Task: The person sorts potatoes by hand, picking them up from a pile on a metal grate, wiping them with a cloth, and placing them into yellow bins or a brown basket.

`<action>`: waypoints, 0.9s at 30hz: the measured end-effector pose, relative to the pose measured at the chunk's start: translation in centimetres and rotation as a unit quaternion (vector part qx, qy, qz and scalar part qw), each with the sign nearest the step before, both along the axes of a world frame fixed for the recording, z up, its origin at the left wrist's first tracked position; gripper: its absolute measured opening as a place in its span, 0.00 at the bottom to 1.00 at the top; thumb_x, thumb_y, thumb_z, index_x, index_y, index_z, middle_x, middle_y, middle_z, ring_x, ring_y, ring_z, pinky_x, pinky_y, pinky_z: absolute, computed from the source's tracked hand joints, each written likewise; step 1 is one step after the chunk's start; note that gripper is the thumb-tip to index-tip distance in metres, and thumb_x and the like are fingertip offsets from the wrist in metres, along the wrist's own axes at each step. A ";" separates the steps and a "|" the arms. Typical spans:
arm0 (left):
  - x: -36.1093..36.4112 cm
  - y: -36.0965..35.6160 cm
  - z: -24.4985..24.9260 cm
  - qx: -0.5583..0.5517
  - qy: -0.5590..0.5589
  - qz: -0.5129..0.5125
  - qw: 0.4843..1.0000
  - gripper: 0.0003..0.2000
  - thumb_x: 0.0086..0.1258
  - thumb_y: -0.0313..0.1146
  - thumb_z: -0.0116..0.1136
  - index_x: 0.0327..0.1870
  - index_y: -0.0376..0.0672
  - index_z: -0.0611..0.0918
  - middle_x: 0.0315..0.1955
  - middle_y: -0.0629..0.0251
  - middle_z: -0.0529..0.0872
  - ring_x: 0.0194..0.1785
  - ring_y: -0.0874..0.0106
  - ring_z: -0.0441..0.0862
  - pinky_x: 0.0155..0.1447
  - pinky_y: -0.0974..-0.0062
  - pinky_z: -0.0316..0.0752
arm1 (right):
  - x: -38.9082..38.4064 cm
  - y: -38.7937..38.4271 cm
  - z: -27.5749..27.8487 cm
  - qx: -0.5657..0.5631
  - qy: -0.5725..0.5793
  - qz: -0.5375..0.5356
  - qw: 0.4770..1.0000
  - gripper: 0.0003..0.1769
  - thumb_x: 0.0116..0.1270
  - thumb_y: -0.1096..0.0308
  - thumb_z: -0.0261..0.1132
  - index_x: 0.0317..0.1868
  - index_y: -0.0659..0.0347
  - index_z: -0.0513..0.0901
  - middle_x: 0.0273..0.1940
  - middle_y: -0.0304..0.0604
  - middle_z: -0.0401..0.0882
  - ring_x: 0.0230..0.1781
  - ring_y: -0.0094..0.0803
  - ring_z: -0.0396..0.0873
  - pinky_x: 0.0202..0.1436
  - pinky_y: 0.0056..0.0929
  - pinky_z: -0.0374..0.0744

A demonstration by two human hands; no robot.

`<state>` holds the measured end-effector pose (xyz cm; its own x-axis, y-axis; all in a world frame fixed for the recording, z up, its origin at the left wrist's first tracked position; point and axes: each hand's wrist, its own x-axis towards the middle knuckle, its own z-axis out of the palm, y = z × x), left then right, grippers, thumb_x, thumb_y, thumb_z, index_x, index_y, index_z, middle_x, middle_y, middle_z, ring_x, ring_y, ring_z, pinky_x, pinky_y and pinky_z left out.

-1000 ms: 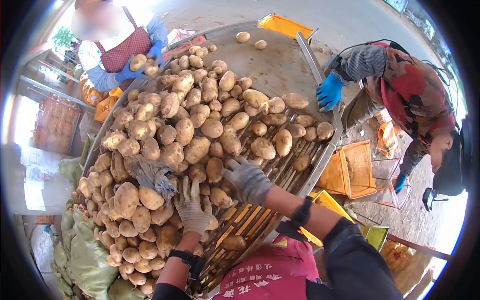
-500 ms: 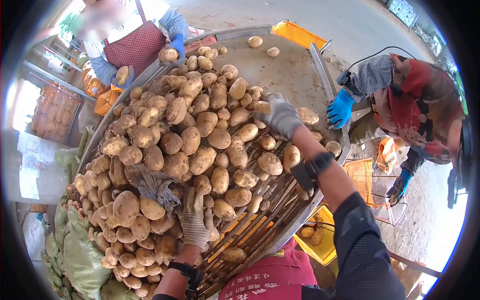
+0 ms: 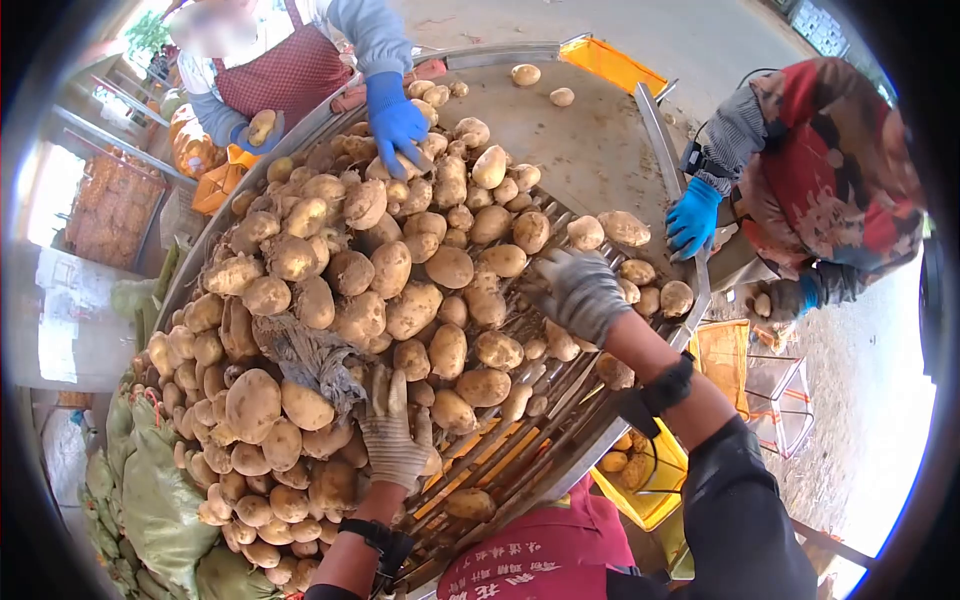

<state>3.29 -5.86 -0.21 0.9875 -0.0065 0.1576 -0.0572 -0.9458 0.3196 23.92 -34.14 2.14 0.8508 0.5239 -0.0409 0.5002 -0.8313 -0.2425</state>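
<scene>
My left hand (image 3: 393, 437), in a dirty pale knit glove, rests on the potato pile (image 3: 330, 310) with fingers stretched out. A crumpled grey cloth (image 3: 310, 358) lies on the potatoes just above its fingertips. My right hand (image 3: 583, 292), in a grey-stained glove, reaches over the slatted rack (image 3: 520, 400), palm down, fingers apart and slightly blurred. Loose potatoes lie around it, and I see none held. Each of my wrists wears a black strap.
Across the pile, a co-worker's blue glove (image 3: 398, 122) touches a potato. Another person's blue glove (image 3: 693, 218) rests on the metal rim (image 3: 660, 145) at right. A yellow crate (image 3: 650, 490) with potatoes stands below the rack. Green sacks (image 3: 170, 510) sit at lower left.
My right hand has moved down the rack, away from the upper potatoes. The far co-worker's blue glove has come onto the pile. My left hand stays beside the cloth.
</scene>
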 end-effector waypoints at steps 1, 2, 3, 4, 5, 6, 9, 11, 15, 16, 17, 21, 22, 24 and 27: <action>0.0 0.2 -0.4 -0.005 -0.003 0.000 1.000 0.37 0.65 0.34 0.60 0.77 0.45 0.59 0.74 0.41 0.61 0.75 0.41 0.60 0.72 0.40 0.57 | 0.6 1.6 -0.3 0.105 -0.014 0.004 0.994 0.21 0.64 0.47 0.67 0.45 0.56 0.85 0.38 0.48 0.83 0.43 0.45 0.83 0.50 0.45 0.79; 0.0 0.2 -0.6 -0.010 -0.004 -0.001 1.000 0.37 0.66 0.35 0.59 0.77 0.45 0.59 0.73 0.42 0.61 0.75 0.41 0.60 0.72 0.40 0.57 | 1.1 3.9 -0.4 0.209 -0.027 0.005 0.978 0.23 0.65 0.47 0.67 0.48 0.58 0.84 0.39 0.49 0.84 0.44 0.47 0.83 0.51 0.45 0.80; -0.1 0.0 -0.3 -0.011 -0.002 -0.007 1.000 0.37 0.66 0.35 0.59 0.77 0.45 0.59 0.73 0.42 0.61 0.75 0.41 0.60 0.72 0.40 0.57 | 1.8 5.9 -0.1 0.211 0.023 0.004 0.977 0.26 0.62 0.45 0.68 0.49 0.58 0.84 0.41 0.50 0.84 0.46 0.48 0.83 0.53 0.45 0.79; 0.0 -0.2 0.2 0.010 0.006 -0.004 1.000 0.37 0.67 0.36 0.59 0.77 0.47 0.58 0.74 0.42 0.60 0.75 0.41 0.60 0.73 0.39 0.56 | 2.6 7.8 0.2 0.214 0.071 0.004 0.974 0.29 0.60 0.42 0.69 0.50 0.58 0.83 0.44 0.51 0.84 0.48 0.49 0.83 0.55 0.44 0.79; 0.1 -0.3 0.5 0.031 0.013 0.001 0.999 0.37 0.68 0.36 0.58 0.78 0.49 0.56 0.74 0.41 0.59 0.75 0.42 0.60 0.73 0.39 0.56 | 3.3 10.0 -1.4 0.190 0.085 -0.026 0.978 0.31 0.59 0.43 0.70 0.53 0.57 0.81 0.46 0.54 0.84 0.50 0.50 0.83 0.56 0.44 0.79; 0.1 -0.3 0.4 0.031 0.013 -0.001 0.999 0.37 0.68 0.36 0.58 0.78 0.49 0.56 0.74 0.41 0.59 0.75 0.42 0.60 0.73 0.39 0.56 | 3.8 11.7 -3.4 0.167 0.100 -0.055 0.979 0.33 0.57 0.44 0.71 0.57 0.57 0.79 0.48 0.56 0.84 0.51 0.51 0.83 0.57 0.44 0.79; 0.0 -0.5 0.3 0.032 0.005 0.008 0.999 0.35 0.69 0.36 0.57 0.77 0.48 0.59 0.74 0.42 0.60 0.76 0.42 0.60 0.73 0.38 0.55 | 1.7 12.1 -3.6 0.202 0.092 -0.118 0.968 0.37 0.57 0.45 0.72 0.61 0.56 0.76 0.48 0.58 0.84 0.53 0.52 0.82 0.57 0.44 0.79; 0.2 -0.2 -0.1 0.018 -0.003 0.003 1.000 0.35 0.69 0.36 0.57 0.77 0.48 0.59 0.74 0.42 0.61 0.75 0.42 0.61 0.73 0.40 0.56 | 1.0 9.7 -3.4 0.264 0.201 -0.082 0.940 0.37 0.57 0.47 0.72 0.62 0.58 0.75 0.49 0.59 0.83 0.53 0.53 0.82 0.58 0.44 0.79; -0.1 -0.1 0.0 0.016 -0.004 0.002 1.000 0.34 0.70 0.35 0.56 0.77 0.47 0.60 0.73 0.40 0.62 0.74 0.42 0.63 0.74 0.44 0.58 | -4.6 4.2 -4.7 0.324 0.166 -0.049 0.930 0.38 0.55 0.51 0.75 0.64 0.58 0.74 0.52 0.62 0.81 0.54 0.53 0.82 0.60 0.43 0.78; -0.1 -0.1 0.0 0.017 -0.002 0.004 1.000 0.34 0.70 0.35 0.56 0.77 0.47 0.60 0.73 0.40 0.62 0.74 0.42 0.63 0.74 0.44 0.58 | -5.6 3.0 -4.2 0.358 0.195 -0.018 0.913 0.39 0.55 0.53 0.76 0.65 0.59 0.73 0.54 0.61 0.80 0.55 0.51 0.82 0.61 0.41 0.78; -0.1 0.0 0.0 0.007 -0.002 0.003 1.000 0.33 0.70 0.35 0.55 0.77 0.46 0.60 0.73 0.40 0.63 0.74 0.41 0.63 0.74 0.44 0.59 | -6.3 2.0 -3.5 0.392 0.223 0.012 0.893 0.40 0.55 0.55 0.77 0.66 0.60 0.73 0.56 0.60 0.80 0.57 0.48 0.82 0.63 0.39 0.78; 0.0 -0.1 0.1 -0.022 -0.001 -0.001 1.000 0.31 0.72 0.35 0.52 0.76 0.45 0.63 0.73 0.40 0.63 0.74 0.41 0.64 0.74 0.47 0.61 | -8.4 -1.2 -1.3 0.619 0.362 -0.141 0.682 0.40 0.58 0.54 0.77 0.67 0.62 0.72 0.60 0.49 0.79 0.61 0.37 0.78 0.66 0.36 0.79; 0.0 -0.1 0.2 -0.022 0.000 -0.003 1.000 0.31 0.72 0.35 0.52 0.76 0.45 0.63 0.73 0.40 0.63 0.74 0.41 0.64 0.74 0.47 0.61 | -8.8 -2.2 -0.8 0.676 0.384 -0.168 0.606 0.41 0.61 0.49 0.76 0.67 0.62 0.71 0.61 0.50 0.78 0.62 0.37 0.78 0.66 0.37 0.79; -0.1 -0.2 0.3 0.007 -0.007 -0.007 1.000 0.30 0.73 0.36 0.50 0.76 0.44 0.63 0.73 0.40 0.63 0.74 0.41 0.64 0.75 0.48 0.60 | -9.7 -4.0 -1.3 0.764 0.455 -0.151 0.431 0.43 0.62 0.43 0.73 0.68 0.62 0.71 0.62 0.54 0.77 0.62 0.45 0.78 0.65 0.45 0.80; -0.2 -0.3 0.4 -0.001 -0.001 -0.008 1.000 0.29 0.73 0.36 0.49 0.76 0.44 0.64 0.73 0.40 0.64 0.73 0.41 0.64 0.75 0.48 0.60 | -12.0 -5.7 -2.1 0.804 0.497 -0.177 0.274 0.41 0.65 0.41 0.69 0.66 0.63 0.70 0.60 0.58 0.78 0.59 0.58 0.79 0.60 0.60 0.82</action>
<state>3.11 -6.17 0.21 0.9871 -0.0216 0.1589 -0.0725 -0.9440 0.3219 11.93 -39.88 0.07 0.8470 0.4362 -0.3038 -0.5205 0.7964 -0.3079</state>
